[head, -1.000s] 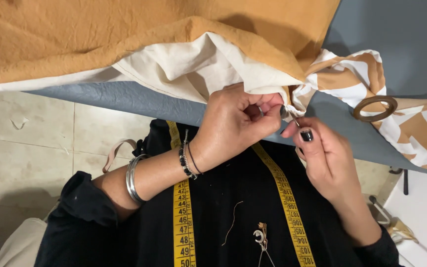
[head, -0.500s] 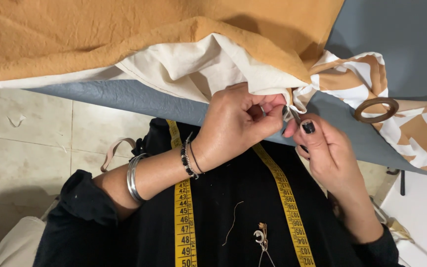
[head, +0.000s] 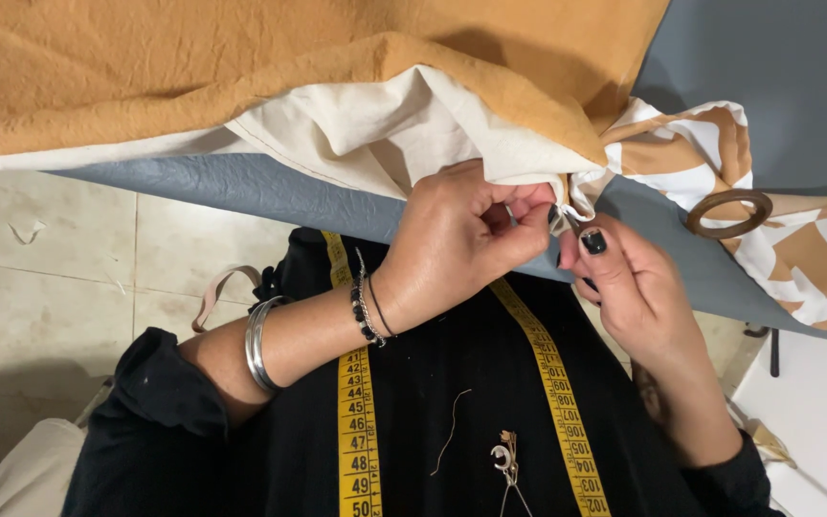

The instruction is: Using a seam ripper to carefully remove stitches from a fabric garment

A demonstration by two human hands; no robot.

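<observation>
Cream lining cloth (head: 404,129), judged soft and limp, is pinched at its corner between both hands (head: 466,239), clamped together.

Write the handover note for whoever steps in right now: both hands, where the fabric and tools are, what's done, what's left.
Left hand: pinching the corner of the cream cotton lining at the table edge.
Right hand: fingertips at the same corner, holding something small and metallic; too hidden to identify.
Mustard-orange fabric lies over the lining on the grey table; brown ring sits on the orange-and-white patterned cloth. Yellow measuring tape hangs round the neck.
Done: corner gathered. Left: the work at that corner, unfinished.
</observation>
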